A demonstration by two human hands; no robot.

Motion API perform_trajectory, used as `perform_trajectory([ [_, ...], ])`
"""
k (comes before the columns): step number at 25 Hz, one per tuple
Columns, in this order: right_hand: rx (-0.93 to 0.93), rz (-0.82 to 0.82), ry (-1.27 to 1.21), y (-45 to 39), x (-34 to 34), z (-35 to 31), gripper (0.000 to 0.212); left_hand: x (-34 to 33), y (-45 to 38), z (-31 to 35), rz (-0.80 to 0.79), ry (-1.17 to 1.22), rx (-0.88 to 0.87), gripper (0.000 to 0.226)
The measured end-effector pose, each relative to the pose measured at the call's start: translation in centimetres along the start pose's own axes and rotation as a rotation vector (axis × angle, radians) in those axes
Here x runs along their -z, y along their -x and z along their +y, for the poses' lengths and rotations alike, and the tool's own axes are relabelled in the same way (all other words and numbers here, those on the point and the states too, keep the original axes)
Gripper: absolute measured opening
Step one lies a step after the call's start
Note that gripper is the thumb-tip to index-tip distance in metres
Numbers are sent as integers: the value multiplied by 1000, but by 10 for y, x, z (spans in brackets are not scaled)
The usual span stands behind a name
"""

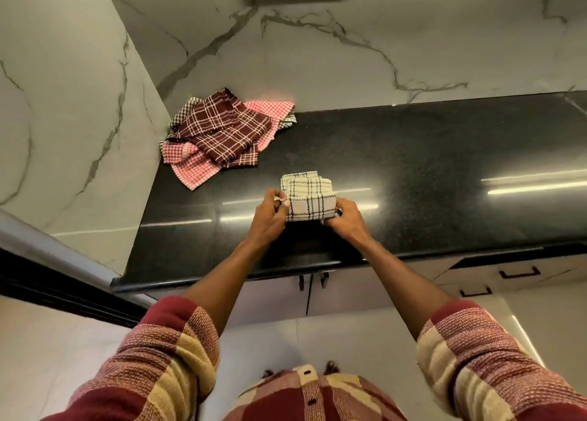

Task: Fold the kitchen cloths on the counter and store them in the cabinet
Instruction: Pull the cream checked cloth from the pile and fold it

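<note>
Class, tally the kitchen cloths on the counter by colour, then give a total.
Cream cloth with black checks, held by both hands: 1
Maroon plaid cloth: 1
Pink checked cloths: at least 1, overlapped
Dark-and-cream checked cloth, mostly hidden: 1
Total: at least 4

Folded cream cloth (308,198); unfolded heap (222,131)

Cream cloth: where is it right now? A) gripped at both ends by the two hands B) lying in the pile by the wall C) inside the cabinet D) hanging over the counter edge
A: the left hand and right hand pinch opposite ends of the folded cream cloth over the counter, apart from the pile in the corner.
</note>
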State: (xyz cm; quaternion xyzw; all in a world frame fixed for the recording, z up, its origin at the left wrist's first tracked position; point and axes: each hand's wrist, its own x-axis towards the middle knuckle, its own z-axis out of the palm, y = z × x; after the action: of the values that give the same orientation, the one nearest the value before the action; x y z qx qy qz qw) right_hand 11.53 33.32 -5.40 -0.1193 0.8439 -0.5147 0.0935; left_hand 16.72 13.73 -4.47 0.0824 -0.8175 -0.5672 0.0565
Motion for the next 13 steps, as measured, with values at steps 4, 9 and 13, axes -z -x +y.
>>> perform_trajectory([
  [4,-127,39,-135,-15,-2,0,31,-1,-13,4,-9,195,96,46],
  [9,-195,130,-160,-39,-8,-2,24,0,-31,-7,-59,187,161,51],
  [13,-244,206,-99,-61,-13,-2,21,-5,-55,-5,-4,66,165,25],
])
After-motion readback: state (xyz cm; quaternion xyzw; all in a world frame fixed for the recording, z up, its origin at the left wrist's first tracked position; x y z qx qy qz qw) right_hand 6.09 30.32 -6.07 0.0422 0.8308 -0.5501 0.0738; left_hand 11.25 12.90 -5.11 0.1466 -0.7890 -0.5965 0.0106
